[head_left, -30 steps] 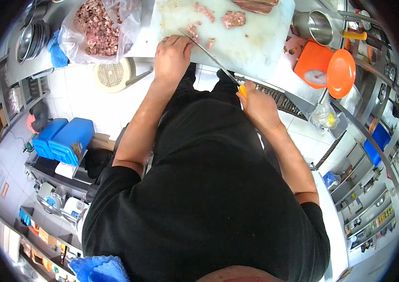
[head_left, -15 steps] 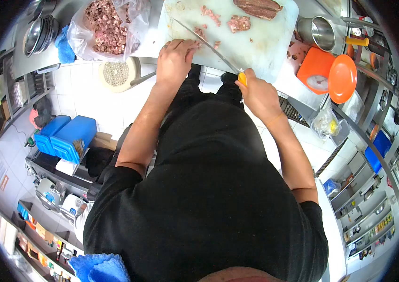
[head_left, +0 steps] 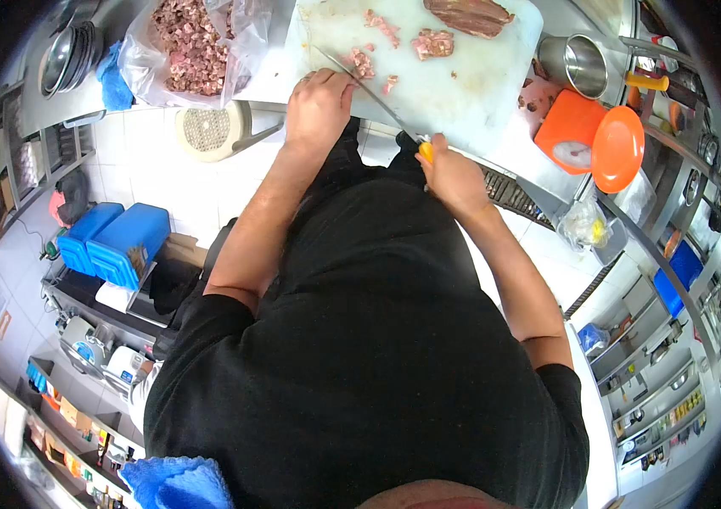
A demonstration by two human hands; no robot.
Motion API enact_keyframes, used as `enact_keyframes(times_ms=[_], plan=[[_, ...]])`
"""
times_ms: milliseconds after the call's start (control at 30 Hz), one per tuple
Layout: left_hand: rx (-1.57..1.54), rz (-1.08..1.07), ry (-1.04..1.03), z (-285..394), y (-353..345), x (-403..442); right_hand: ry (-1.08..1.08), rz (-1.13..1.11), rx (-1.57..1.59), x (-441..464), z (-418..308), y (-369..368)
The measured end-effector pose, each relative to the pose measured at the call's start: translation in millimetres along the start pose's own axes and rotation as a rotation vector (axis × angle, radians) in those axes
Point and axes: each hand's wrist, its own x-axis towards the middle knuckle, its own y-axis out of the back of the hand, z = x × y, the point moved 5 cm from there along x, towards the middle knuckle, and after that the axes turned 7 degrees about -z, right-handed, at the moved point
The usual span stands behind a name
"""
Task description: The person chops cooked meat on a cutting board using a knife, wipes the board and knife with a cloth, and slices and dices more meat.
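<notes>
On the board [head_left: 479, 93] lies pink chopped meat [head_left: 363, 64], left fingers [head_left: 340, 79] bunched beside it, right fingers [head_left: 439, 151] gripping a knife [head_left: 381, 103].

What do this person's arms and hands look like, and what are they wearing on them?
A plain black top with short sleeves that end near the elbows, leaving the forearms uncovered. The left hand is ungloved, with what looks like a ring on one finger. The right hand is ungloved too.
</notes>
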Motion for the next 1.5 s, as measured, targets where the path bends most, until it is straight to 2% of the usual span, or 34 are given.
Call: enact_keyframes(times_ms=[200,433,633,800,867,967,1167,1300,1500], plan=[[-0.044,-0.009,0.022,2,4,1,0.08,-0.025,0.057,20,-8,17],[-0.072,0.022,0.118,-3,0,-1,0.025,0.06,-0.005,4,41,25],[-0.055,0.06,0.03,15,-17,20,0.022,0.232,-0.084,-7,55,45],[-0.077,0.019,0.018,25,-18,36,-0.01,0.23,-0.097,-26,34,51],[-0.124,-0.021,0.028,26,-15,31,0.04,0.255,-0.06,-31,33,47],[-0.09,0.01,-0.046,22,-17,31,-0.014,0.208,-0.083,-38,28,46],[-0.079,-0.008,-0.032,21,-21,38,-0.128,0.101,-0.084,-44,26,39],[-0.041,0.005,-0.068,20,-23,40,-0.124,0.072,0.0,-18,43,-1],[-0.081,-0.021,-0.076,18,-21,38,-0.059,0.151,-0.027,7,20,20]])
